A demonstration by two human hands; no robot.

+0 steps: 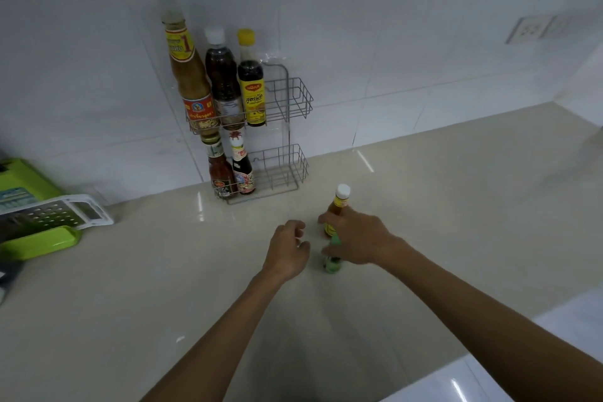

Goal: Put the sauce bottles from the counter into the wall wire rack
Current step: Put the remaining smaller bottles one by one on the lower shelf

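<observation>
Two bare forearms reach forward over the pale, glossy bench (424, 206). The left hand (288, 250) hangs above the surface with fingers loosely curled and nothing in its grasp. Just beside it, the right hand (355, 235) is spread around the body of an upright orange sauce bottle (339, 202) with a white cap; whether the fingers have closed firmly cannot be told. A small green bottle (332, 263) stands on the bench directly below that hand, partly hidden by it. To the far left lie a white grater (55, 214) and a green tray (39, 243). Farther back, against the white tiled wall, hangs the two-tier wire rack (290, 127). Its upper tier holds three tall bottles (222, 81) at its left side; its lower tier holds two shorter bottles (231, 170), also at left. The right portions of both tiers stand vacant. A wall socket (528, 30) sits at upper right.
</observation>
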